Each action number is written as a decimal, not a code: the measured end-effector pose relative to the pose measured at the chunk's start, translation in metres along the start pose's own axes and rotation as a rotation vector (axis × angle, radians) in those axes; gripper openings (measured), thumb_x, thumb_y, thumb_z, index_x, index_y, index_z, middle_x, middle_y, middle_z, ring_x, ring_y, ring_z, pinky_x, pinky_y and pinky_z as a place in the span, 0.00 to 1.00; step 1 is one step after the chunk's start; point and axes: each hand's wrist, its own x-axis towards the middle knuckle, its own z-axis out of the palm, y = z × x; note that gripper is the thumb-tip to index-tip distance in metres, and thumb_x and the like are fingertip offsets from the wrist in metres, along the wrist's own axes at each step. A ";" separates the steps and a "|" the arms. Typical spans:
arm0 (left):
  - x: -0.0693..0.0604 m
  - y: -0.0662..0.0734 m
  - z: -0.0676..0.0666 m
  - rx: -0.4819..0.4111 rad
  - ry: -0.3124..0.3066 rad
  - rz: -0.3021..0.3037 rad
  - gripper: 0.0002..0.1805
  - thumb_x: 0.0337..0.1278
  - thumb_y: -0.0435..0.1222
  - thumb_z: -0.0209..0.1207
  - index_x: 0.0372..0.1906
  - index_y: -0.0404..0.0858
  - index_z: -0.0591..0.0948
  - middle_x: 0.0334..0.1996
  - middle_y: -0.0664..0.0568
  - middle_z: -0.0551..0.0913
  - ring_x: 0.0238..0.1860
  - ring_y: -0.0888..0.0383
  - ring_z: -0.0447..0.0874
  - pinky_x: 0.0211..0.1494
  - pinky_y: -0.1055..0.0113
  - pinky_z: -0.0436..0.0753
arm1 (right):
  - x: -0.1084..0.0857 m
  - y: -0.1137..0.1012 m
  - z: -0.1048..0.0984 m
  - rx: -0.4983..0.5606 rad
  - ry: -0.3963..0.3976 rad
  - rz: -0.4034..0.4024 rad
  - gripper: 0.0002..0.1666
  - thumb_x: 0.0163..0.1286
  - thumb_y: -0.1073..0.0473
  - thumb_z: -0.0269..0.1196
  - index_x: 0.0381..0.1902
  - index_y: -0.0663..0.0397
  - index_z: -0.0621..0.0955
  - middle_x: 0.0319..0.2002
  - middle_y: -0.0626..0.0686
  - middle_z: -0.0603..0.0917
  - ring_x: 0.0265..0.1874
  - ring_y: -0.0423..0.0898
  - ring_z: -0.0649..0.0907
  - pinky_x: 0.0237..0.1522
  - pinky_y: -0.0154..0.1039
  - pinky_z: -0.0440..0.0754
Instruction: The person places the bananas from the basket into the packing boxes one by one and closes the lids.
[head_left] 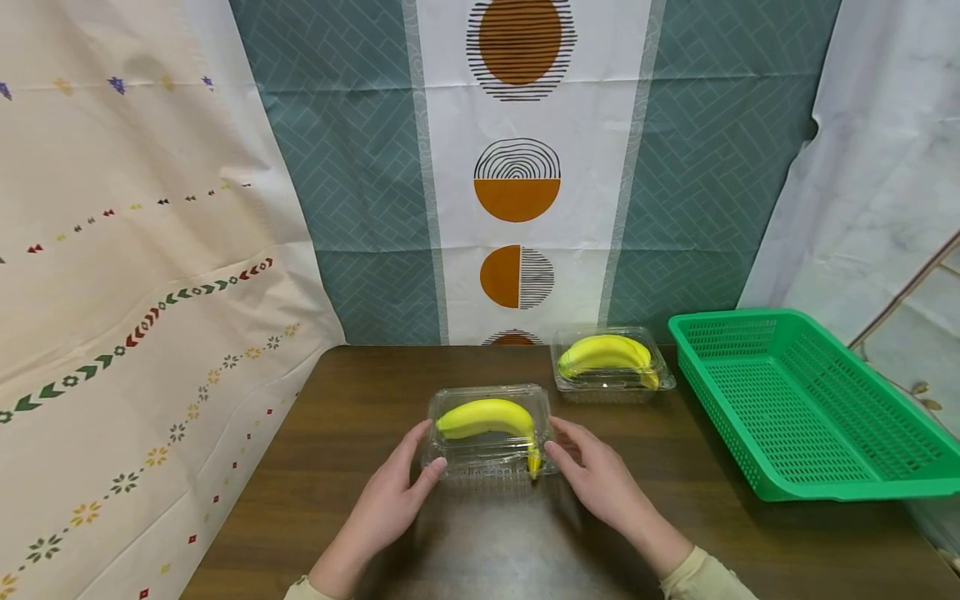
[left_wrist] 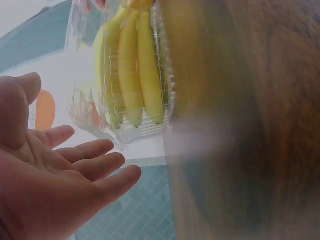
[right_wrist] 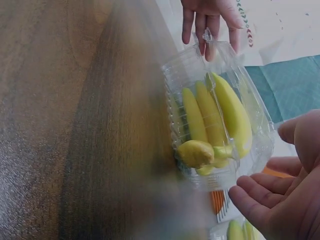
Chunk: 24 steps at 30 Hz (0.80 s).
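A clear plastic clamshell box [head_left: 491,467] sits on the table between my two hands, with a bunch of yellow bananas [head_left: 487,417] inside. The stem end points toward the front right corner. Whether the lid is fully latched, I cannot tell. My left hand [head_left: 386,496] is at the box's left side, fingers extended and thumb near the front corner. In the left wrist view, its fingers [left_wrist: 100,165] look spread and apart from the box. At the right side is my right hand [head_left: 600,479], its fingers [right_wrist: 265,192] loosely extended close to the plastic, holding nothing.
A second clear box [head_left: 566,385] with bananas [head_left: 603,354] stands at the back right. Beside it, a green plastic basket [head_left: 720,417] takes up the table's right side. Patterned cloth [head_left: 360,167] hangs behind the brown wooden table [head_left: 300,483].
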 end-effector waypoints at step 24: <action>0.010 -0.008 0.007 0.054 0.105 -0.025 0.22 0.78 0.35 0.65 0.71 0.37 0.80 0.69 0.41 0.80 0.73 0.39 0.78 0.71 0.36 0.78 | 0.003 0.007 0.006 0.027 -0.002 0.077 0.23 0.84 0.56 0.64 0.72 0.50 0.79 0.70 0.54 0.81 0.64 0.56 0.85 0.61 0.60 0.85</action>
